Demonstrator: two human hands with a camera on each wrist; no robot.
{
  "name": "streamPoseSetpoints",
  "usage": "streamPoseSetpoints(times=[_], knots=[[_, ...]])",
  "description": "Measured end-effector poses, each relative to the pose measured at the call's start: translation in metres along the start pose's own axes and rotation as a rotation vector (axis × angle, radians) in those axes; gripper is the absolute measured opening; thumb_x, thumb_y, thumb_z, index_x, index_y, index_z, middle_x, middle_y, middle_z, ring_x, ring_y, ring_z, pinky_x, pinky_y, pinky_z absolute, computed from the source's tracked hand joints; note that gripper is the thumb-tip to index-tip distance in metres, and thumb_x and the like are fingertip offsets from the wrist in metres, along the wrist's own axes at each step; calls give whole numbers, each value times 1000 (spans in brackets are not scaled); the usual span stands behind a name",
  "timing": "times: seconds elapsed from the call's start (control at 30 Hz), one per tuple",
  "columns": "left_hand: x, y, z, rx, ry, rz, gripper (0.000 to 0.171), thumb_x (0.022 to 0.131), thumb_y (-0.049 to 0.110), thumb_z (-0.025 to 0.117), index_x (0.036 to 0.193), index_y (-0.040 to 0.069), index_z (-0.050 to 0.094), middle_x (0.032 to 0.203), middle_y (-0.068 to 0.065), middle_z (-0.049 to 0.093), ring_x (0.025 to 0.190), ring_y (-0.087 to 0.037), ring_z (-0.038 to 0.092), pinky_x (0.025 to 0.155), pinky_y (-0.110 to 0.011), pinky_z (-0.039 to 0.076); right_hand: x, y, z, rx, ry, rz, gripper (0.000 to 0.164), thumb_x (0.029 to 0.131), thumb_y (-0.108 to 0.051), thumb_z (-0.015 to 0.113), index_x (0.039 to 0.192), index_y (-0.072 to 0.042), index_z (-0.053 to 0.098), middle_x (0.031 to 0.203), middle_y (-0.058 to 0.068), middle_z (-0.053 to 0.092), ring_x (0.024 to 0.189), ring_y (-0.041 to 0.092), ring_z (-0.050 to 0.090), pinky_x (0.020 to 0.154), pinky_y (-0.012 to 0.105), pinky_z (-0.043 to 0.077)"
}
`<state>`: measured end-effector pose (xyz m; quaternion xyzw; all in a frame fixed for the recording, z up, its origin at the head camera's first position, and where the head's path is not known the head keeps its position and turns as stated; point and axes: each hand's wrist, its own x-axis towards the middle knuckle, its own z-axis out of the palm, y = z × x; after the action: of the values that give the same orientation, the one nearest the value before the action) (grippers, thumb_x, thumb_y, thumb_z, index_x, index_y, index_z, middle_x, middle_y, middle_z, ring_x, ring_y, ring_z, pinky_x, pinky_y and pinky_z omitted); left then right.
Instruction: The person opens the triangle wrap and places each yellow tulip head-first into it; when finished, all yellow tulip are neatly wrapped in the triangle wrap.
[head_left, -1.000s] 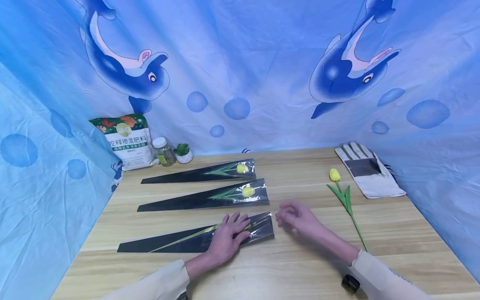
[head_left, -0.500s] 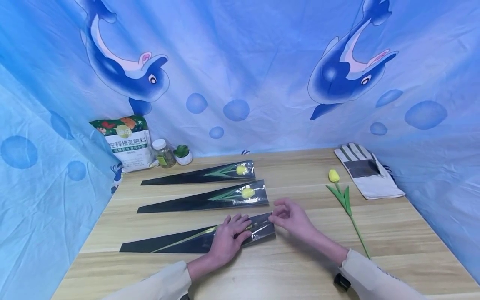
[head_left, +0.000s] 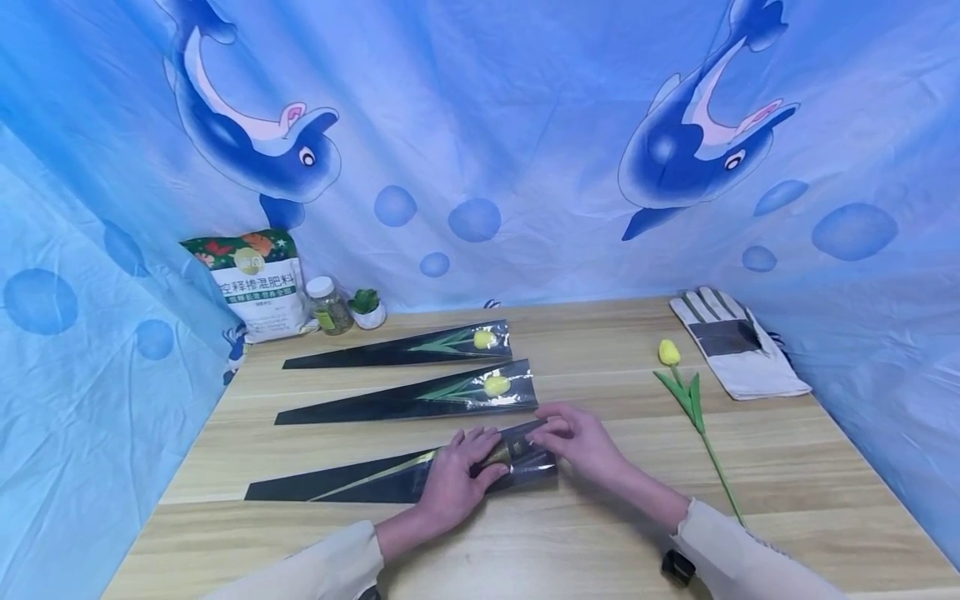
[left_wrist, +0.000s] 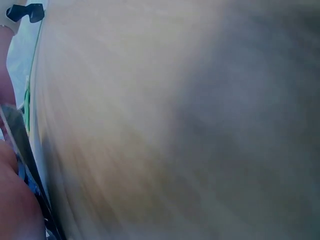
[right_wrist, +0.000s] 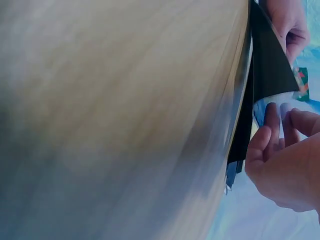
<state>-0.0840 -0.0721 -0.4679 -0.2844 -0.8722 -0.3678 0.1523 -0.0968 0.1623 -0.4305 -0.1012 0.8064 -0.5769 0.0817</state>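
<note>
Sleeve [head_left: 367, 487], nearest of three, lies on the table [head_left: 600, 550] with its wide end raised. The person's left hand [head_left: 453, 471] rests over it, fingers spread, thumb apart; the right hand [head_left: 585, 442] pinches clear film [right_wrist: 276, 99] at the mouth. A light pinch and steady left-hand pressure should part the layers without creasing. To the right lie a yellow tulip [head_left: 697, 407] and, beyond, a glove [head_left: 738, 346].

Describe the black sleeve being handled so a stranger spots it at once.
On the wooden table before the blue dolphin curtain, three tapering black sleeves lie in a row, narrow ends to the left. Go to the near sleeve; it alone has the left hand resting on it and the right hand at its wide end.
</note>
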Motion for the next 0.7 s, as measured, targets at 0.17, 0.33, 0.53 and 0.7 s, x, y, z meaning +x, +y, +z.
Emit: streamPoseSetpoints(times=[0.17, 0.33, 0.53, 0.7], knots=[[-2, -4, -2, 33, 23, 9, 51, 77, 16, 87, 122, -2, 70, 119, -15, 70, 114, -36, 64, 101, -56, 44, 0, -2, -4, 56, -24, 7, 49, 92, -5, 70, 135, 8, 50, 104, 12, 74, 87, 23, 72, 72, 27, 57], [-1, -4, -3, 77, 25, 21, 49, 77, 20, 88, 119, 0, 72, 117, -13, 71, 110, -31, 67, 97, -55, 48, 2, -4, -7, 86, -39, 40, 52, 92, -2, 68, 138, 8, 46, 105, 14, 73, 82, 25, 71, 55, 28, 54], [1, -4, -5, 32, -22, 31, 57, 79, 19, 87, 127, -3, 66, 126, -18, 66, 119, -34, 62, 101, -58, 43, 6, 0, -12, 112, -86, 58, 51, 95, -1, 65, 141, 8, 44, 107, 14, 73, 79, 26, 71, 50, 23, 48], [0, -3, -5, 26, -51, -7, 57, 80, 20, 86, 128, -2, 66, 127, -18, 65, 120, -34, 61, 101, -51, 46, 8, 3, -15, 126, -113, 43, 51, 96, -2, 64, 141, 9, 42, 108, 15, 73, 77, 27, 71, 45, 20, 42]])
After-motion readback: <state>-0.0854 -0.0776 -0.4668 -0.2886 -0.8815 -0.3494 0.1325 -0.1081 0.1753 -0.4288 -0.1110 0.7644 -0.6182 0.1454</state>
